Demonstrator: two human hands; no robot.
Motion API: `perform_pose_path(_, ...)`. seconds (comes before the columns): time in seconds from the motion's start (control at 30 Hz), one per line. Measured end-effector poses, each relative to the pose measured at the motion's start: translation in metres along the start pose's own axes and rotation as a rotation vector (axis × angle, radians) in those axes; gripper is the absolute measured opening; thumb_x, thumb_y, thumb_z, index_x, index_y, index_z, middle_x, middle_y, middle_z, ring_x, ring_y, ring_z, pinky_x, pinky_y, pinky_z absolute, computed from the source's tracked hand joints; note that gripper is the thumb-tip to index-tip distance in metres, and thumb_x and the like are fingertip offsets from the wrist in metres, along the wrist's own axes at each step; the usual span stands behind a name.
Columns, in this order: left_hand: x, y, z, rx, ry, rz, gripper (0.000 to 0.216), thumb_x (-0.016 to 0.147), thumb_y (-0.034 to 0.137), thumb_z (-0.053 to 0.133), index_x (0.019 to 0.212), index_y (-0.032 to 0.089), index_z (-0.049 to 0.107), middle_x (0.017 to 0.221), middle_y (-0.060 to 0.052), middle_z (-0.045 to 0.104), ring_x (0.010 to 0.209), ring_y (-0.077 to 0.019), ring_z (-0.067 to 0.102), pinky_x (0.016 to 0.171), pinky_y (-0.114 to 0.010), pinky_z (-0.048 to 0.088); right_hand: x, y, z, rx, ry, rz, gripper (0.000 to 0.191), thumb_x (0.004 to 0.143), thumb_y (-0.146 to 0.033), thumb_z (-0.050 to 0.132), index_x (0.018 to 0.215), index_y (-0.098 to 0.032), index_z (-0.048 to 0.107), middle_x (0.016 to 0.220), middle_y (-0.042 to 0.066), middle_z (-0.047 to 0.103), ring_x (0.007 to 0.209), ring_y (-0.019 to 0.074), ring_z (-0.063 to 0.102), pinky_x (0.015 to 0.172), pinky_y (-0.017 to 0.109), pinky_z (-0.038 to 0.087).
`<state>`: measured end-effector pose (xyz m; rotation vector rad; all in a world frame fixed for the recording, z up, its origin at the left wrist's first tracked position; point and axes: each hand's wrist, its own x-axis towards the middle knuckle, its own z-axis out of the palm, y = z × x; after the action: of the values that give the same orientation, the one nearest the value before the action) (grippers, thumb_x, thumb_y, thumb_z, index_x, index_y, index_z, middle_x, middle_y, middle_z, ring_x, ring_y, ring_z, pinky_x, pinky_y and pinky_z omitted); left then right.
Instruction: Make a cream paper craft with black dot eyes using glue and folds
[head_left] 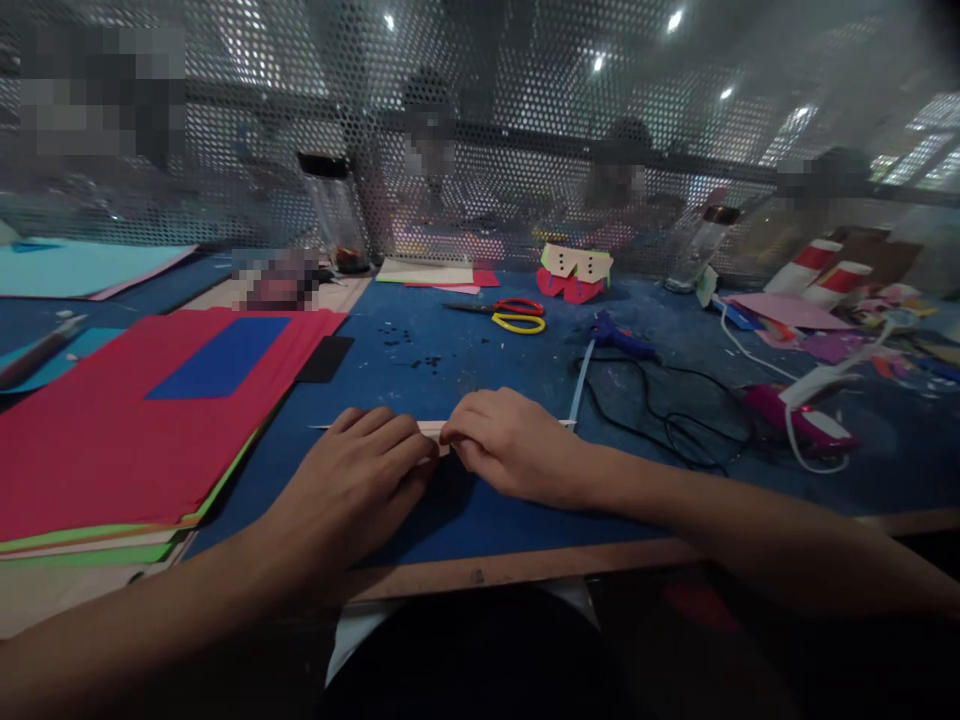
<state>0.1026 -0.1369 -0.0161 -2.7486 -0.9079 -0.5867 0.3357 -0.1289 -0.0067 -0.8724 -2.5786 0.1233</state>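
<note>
A narrow, pale pink strip of paper (433, 428) was held at the lower centre of the frame, just above the near edge of a blue tabletop (450, 540). It was gripped from both sides: by the curled fingers of the left hand (367, 468) and by the bent thumb and fingers of the right hand (510, 440), with the fingertips brought close together. Most of the strip was covered by the hands; its thin ends were left showing beyond them.

Near its right end, a slim light-blue strip (580, 385) was seen, slanting up toward a blue glue gun (628, 341), beside which a black cable (667, 420) was looped. Farther right, a magenta-and-white tool (802, 420) was placed.

Above the hands, scissors with red and yellow handles (495, 312) were laid near scattered black paper bits (427, 362). A standing cream-and-red paper piece with black dots (576, 272) was set at upper centre-right.

The left of the frame was filled by a stack of red and other coloured sheets (142, 440), topped by a dark-blue rectangle (221, 358). A black card (327, 360) was positioned at its right edge. The background was crossed by a perforated metal screen (487, 60).
</note>
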Motion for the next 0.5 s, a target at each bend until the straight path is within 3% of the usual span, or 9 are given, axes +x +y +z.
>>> perform_pose_path(0.27, 0.0098, 0.0023, 0.0001, 0.036, 0.036, -0.016, 0.023, 0.101, 0.023, 0.049, 0.083, 0.02, 0.064, 0.074, -0.004, 0.067, 0.07, -0.0228, 0.061, 0.07, -0.039, 0.037, 0.0012, 0.0006, 0.0028, 0.043, 0.009, 0.058, 0.017, 0.099, -0.011, 0.052, 0.107, -0.015, 0.066, 0.105, 0.007, 0.071, 0.1, 0.0207, 0.061, 0.089, 0.034, 0.043)
perform_pose_path(0.5, 0.0067, -0.001, -0.0008, -0.081, -0.005, -0.096, 0.015, 0.096, 0.021, 0.052, 0.087, 0.021, 0.063, 0.077, -0.002, 0.066, 0.073, -0.022, 0.061, 0.071, -0.038, 0.038, 0.0006, 0.0002, 0.0016, 0.091, 0.029, 0.065, 0.018, 0.097, -0.009, 0.054, 0.107, -0.016, 0.068, 0.104, 0.006, 0.073, 0.1, 0.0205, 0.063, 0.09, 0.033, 0.045)
